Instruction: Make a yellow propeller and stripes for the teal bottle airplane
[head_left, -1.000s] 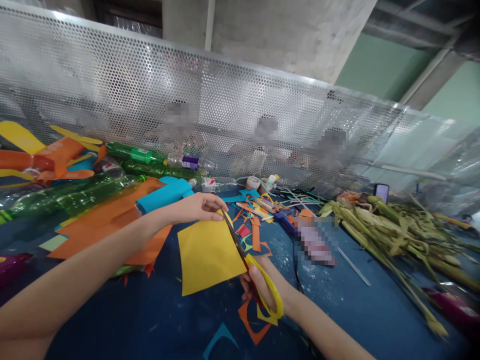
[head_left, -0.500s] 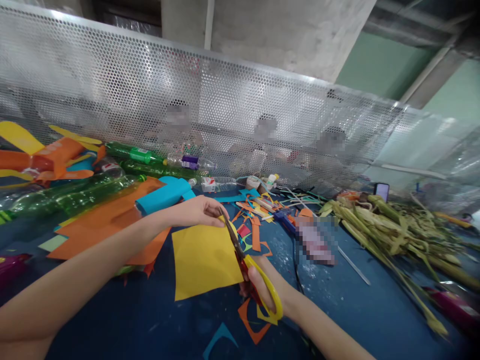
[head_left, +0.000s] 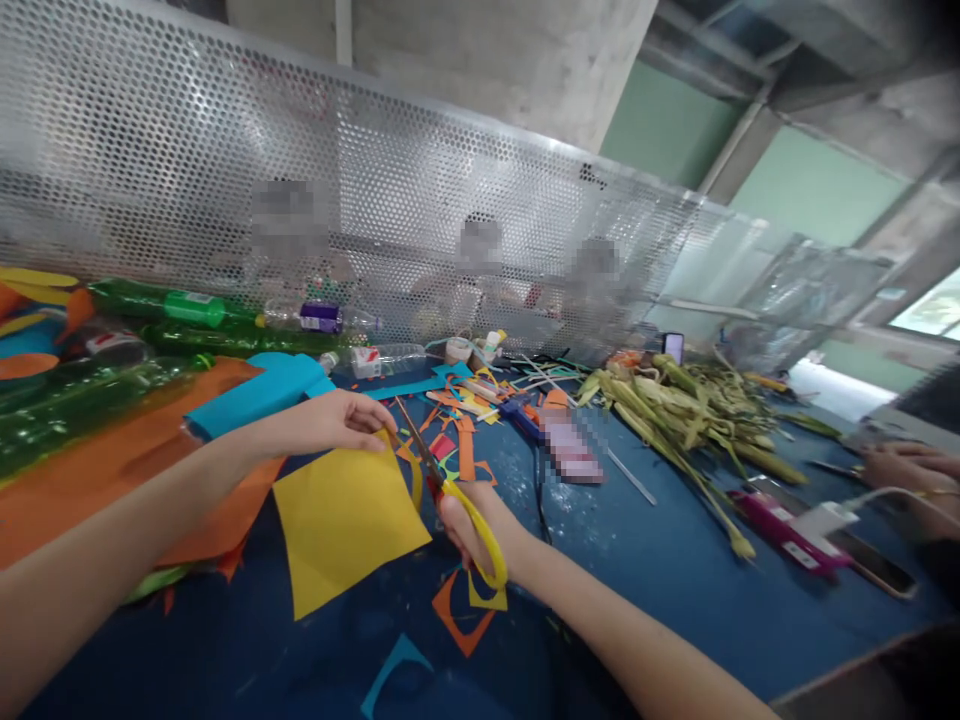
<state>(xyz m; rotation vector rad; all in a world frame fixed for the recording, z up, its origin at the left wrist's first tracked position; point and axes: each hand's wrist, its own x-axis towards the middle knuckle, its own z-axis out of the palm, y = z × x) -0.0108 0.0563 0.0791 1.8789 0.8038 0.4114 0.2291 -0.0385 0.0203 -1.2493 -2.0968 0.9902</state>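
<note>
My left hand [head_left: 349, 420] pinches the top corner of a yellow paper sheet [head_left: 345, 525], which hangs just above the blue table. A narrow curved yellow strip [head_left: 412, 475] dangles along the sheet's right side. My right hand [head_left: 472, 520] grips yellow-handled scissors [head_left: 487, 545], fingers through the loops. The blades point up and left, slightly apart, beside the sheet's right edge. Below the hands lie an orange paper offcut [head_left: 465, 625] and a blue paper offcut [head_left: 397, 665]. A rolled blue paper tube [head_left: 255, 390] rests left of my left hand on orange sheets [head_left: 217, 490].
Green plastic bottles [head_left: 97, 400] lie at the left. Coloured scraps [head_left: 465, 445] spread past the scissors, near a glue gun [head_left: 521, 418]. Dried corn husks [head_left: 675, 410] and a magenta power strip [head_left: 787, 535] are at right, beside another person's hands [head_left: 907, 475]. A perforated metal panel [head_left: 405, 190] stands behind.
The view has swung right, bringing the power strip and another person's hands into sight. The scissors have come away from the sheet, and a narrow strip now hangs at its right edge.
</note>
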